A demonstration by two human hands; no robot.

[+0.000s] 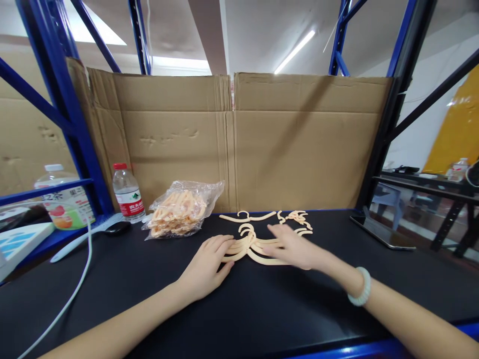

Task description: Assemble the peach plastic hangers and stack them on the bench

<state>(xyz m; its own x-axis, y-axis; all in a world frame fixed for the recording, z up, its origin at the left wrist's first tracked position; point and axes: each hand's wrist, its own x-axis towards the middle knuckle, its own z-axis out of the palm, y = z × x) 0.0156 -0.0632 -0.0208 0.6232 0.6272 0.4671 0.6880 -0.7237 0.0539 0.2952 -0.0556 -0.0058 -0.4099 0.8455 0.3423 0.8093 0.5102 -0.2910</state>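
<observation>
A small bunch of cream-coloured clothes hangers (262,260) lies overlapped on the black tabletop, hooks pointing away from me. My left hand (207,267) is closed around their left ends, with the thumb at the near side. Over their right arms is my right hand (294,247), slightly blurred, its thumb and fingers apart. Parts of the hangers are hidden under it. Just behind the bunch, one separate hanger (239,219) lies flat. To its right sits a little heap of cream pieces (297,217), too small to make out clearly.
A clear plastic bag (179,207) packed with more cream hangers lies at the back left. Beside it stand a red-capped water bottle (127,194) and a larger bottle (67,202). A white cable (84,271) crosses the left side. Flat at right is a dark tablet-like device (381,233). Cardboard (299,149) walls the back.
</observation>
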